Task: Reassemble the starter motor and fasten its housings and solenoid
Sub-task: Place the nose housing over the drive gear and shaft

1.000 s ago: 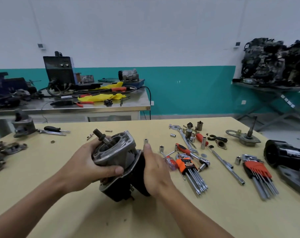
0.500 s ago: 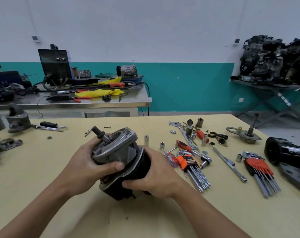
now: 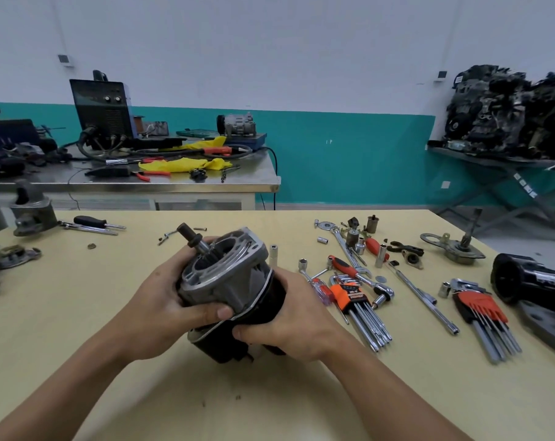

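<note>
Where the starter motor (image 3: 234, 288) sits: front and centre, tilted, over the yellow surface (image 3: 79, 297); I can't tell whether its lower end touches down.
Left hand (image 3: 161, 297): wrapped round the upper half of the motor, fingers gone behind it, thumb laid across the front edge right at the seam.
Right hand (image 3: 298, 316): clamped round the lower half from the right, fingertips tucked in under the seam, close to the left thumb.
Grey housing (image 3: 225, 275): the aluminium nose, open face turned up and away, seated on the black body (image 3: 269, 297) beneath it.
Shaft (image 3: 190, 237): poking out of the nose toward the upper left, dark tip in plain view.
Orange hex key set (image 3: 352, 294): flat on the surface just beside the right hand, keys fanned toward the camera.
Red hex key set (image 3: 479, 308): farther right, lying flat too.
Extension bar (image 3: 422, 300): on a diagonal between the two key sets.
Loose sockets (image 3: 273, 255): dotted about behind the motor and among the tools.
Black motor case (image 3: 524, 281): on its side at the far right edge.
Spare grey casting (image 3: 34, 214): far left, with a black-handled screwdriver (image 3: 91, 221) near it.
Steel table (image 3: 174, 183): behind, carrying a dark welder box (image 3: 102, 113) and a yellow cloth (image 3: 180, 163).
</note>
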Motion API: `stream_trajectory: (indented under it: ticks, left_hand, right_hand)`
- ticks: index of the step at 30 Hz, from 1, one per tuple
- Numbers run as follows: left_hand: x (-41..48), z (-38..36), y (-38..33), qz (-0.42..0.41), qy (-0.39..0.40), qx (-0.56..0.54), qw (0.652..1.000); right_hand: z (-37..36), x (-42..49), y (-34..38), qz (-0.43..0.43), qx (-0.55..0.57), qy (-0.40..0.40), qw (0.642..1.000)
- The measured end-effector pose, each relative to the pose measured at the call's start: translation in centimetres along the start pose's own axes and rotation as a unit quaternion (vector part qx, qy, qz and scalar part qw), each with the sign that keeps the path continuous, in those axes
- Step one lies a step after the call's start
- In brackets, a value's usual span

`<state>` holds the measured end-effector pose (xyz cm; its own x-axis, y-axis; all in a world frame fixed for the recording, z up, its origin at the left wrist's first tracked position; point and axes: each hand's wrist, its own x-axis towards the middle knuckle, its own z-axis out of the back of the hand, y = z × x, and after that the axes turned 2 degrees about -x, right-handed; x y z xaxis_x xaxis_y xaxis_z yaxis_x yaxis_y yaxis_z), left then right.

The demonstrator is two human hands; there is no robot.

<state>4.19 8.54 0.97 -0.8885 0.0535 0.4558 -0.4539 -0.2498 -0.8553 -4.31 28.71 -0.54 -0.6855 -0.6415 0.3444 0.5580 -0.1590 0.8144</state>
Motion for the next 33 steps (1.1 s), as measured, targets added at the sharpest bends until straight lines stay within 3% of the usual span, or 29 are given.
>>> stream_trajectory:
  ticks: [5,12,19,23,27,29,31,33]
  left_hand:
    - [0.1,0.9,-0.1,0.011,0.047,0.054,0.997]
    - [0.0,-0.3,0.3,0.022,0.014,0.042,0.999]
    - [0.7,-0.2,-0.6,0.033,0.044,0.081,0.995]
    - [3.1,-0.3,-3.1,0.058,0.114,0.143,0.981]
    - [7.8,-1.8,-6.6,0.058,0.208,0.298,0.93]
    - [9.1,-2.5,-7.1,0.064,0.216,0.328,0.917]
    - [8.8,-2.6,-6.1,0.067,0.18,0.255,0.948]
    - [7.0,-2.7,-3.6,0.039,0.09,0.107,0.989]
  right_hand:
    - [-0.1,0.0,0.1,-0.005,0.007,-0.003,1.0]
    - [-0.5,0.0,0.0,-0.005,-0.006,-0.017,1.0]
    - [0.3,0.1,0.0,0.026,0.104,0.067,0.992]
    - [0.0,0.2,0.0,0.023,0.2,-0.032,0.979]
    - [-1.1,0.2,-0.3,0.042,0.341,-0.148,0.927]
    - [-1.3,0.1,-0.5,0.026,0.373,-0.187,0.909]
    - [-1.0,0.1,-0.8,0.024,0.373,-0.221,0.901]
    - [-0.4,0.3,-1.2,0.03,0.367,-0.243,0.898]
